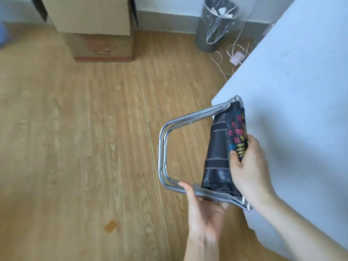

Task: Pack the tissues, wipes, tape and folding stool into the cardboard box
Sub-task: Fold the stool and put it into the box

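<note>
My left hand [204, 213] comes up from below with the palm turned upward, its fingers wrapped around the lower chrome leg of the folding stool [205, 149], thumb lying along the tube. My right hand [248, 166] reaches in from the lower right and pinches the gathered seat fabric, thumb pressed on the black underside and the other fingers closed over the patterned side.

The stool is folded flat and held in the air above the wooden floor [75, 147], just off the corner of the pale grey bed [301, 91]. Its two tube frames lie pressed together, forming one rounded U. The closed bend of that U points to my left, away from the bed; the seat end, with the bunched black fabric and its bright leaf print, sits on the right against the mattress edge. The fabric bundle runs near to far, from my right wrist up toward the bed corner, and the frame's legs run crosswise from it, leftward.

Farther off, a tangle of thin cables and a small pale charger [237, 57] lie on the floor beside the bed. Beyond them stands a grey waste bin [212, 25] lined with clear plastic. At the far left, against the wall, the cardboard box [94, 27] sits with its flaps open, well apart from the stool.
</note>
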